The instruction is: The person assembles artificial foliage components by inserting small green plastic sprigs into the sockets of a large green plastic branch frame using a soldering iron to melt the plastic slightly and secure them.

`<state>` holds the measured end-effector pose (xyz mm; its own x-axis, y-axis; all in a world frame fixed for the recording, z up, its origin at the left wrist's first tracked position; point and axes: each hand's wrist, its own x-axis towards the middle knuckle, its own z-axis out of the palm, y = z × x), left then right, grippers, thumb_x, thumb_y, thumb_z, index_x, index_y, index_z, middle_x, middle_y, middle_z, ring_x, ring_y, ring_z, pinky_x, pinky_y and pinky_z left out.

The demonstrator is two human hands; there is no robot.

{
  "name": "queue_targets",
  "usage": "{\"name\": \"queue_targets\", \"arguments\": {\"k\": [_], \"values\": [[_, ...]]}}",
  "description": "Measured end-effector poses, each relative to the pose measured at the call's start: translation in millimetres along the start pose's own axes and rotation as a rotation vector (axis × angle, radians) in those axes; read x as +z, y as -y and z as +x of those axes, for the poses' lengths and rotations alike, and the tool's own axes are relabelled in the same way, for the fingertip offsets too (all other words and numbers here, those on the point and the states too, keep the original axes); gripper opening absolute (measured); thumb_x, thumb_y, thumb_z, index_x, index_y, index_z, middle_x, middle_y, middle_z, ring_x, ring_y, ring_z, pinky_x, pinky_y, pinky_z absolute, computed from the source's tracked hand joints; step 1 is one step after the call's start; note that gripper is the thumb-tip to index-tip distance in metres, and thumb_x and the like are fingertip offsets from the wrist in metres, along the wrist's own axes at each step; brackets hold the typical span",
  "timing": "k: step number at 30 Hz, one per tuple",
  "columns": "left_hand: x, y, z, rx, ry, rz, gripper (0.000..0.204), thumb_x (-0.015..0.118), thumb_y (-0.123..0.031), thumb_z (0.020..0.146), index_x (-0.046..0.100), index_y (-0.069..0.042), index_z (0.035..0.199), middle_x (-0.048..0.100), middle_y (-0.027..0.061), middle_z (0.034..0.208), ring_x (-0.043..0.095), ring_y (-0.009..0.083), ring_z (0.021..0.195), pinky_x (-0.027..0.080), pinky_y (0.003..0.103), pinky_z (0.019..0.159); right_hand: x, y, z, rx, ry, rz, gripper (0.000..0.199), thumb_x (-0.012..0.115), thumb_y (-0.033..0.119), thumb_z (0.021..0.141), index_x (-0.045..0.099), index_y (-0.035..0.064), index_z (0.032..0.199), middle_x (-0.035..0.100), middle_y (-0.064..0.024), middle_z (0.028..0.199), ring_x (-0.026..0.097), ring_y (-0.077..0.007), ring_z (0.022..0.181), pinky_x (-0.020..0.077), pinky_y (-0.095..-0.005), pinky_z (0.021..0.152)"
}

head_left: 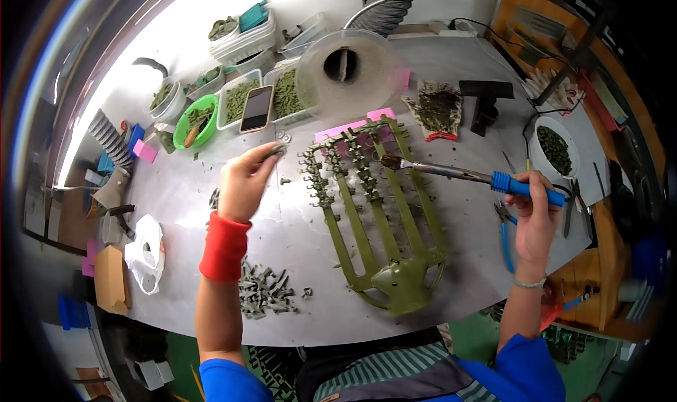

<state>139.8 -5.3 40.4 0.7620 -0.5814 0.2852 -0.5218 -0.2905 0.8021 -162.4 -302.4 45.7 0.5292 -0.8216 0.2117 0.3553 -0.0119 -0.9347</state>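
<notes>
My left hand (243, 183), with a red wristband, pinches a small grey-green part (278, 150) between thumb and fingertips, left of the rack's top end. My right hand (534, 215) is wrapped round the blue handle of a soldering iron (451, 171). The iron's long metal shaft points left, and its dark tip lies over the upper part of an olive-green rack (384, 236). That rack has several long parallel bars, and small clip-like pieces line the upper ends of some of them. Pink blocks (331, 132) lie beneath its far end.
A heap of loose grey-green parts (264, 293) lies near the front edge. Behind stand tubs of green parts (240, 100), a green bowl (215, 113), a phone (257, 109) and a translucent hood (310, 77). Blue-handled pliers (505, 243) and a white bowl (539, 159) are at right.
</notes>
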Motion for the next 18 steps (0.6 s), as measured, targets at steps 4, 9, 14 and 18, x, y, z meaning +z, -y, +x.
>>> {"name": "queue_targets", "arguments": {"k": [4,9,14,18], "values": [[59.2,-62.6,12.9,0.293,0.190,0.093,0.023,0.053,0.003,0.092,0.060,0.005,0.114,0.059,0.0091,0.097,0.064,0.0137,0.081,0.052,0.025,0.074,-1.1,-7.5,5.3,-0.012,0.004,0.005,0.022,0.057,0.017,0.094,0.063,-0.0037,0.090,0.063,-0.0082,0.086,0.061,-0.0140,0.065,0.0505,-0.0256,0.061],[91.1,-68.0,35.2,0.198,0.190,0.094,0.019,0.060,0.000,0.088,0.066,0.001,0.107,0.064,0.0077,0.092,0.065,0.0138,0.075,0.053,0.025,0.069,2.2,-12.3,11.4,0.002,0.027,0.017,0.023,0.057,0.017,0.094,0.063,-0.0037,0.088,0.063,-0.0072,0.082,0.062,-0.0143,0.066,0.0518,-0.0267,0.062],[113.2,-67.9,46.2,0.375,0.080,0.243,0.017,0.068,-0.009,0.081,0.070,-0.004,0.097,0.068,0.0116,0.086,0.065,0.0257,0.067,0.052,0.031,0.066,0.0,-24.2,20.5,-0.003,0.024,0.012,0.023,0.057,0.017,0.094,0.063,-0.0036,0.088,0.062,-0.0068,0.080,0.062,-0.0142,0.065,0.0524,-0.0270,0.062],[121.6,-59.7,50.9,0.421,0.026,0.447,0.016,0.071,-0.014,0.077,0.072,-0.008,0.092,0.068,0.0091,0.084,0.063,0.0271,0.079,0.050,0.035,0.070,4.6,-36.0,25.7,0.004,0.022,0.031,0.023,0.057,0.018,0.094,0.063,-0.0036,0.089,0.063,-0.0065,0.080,0.063,-0.0140,0.066,0.0529,-0.0266,0.063]]}}
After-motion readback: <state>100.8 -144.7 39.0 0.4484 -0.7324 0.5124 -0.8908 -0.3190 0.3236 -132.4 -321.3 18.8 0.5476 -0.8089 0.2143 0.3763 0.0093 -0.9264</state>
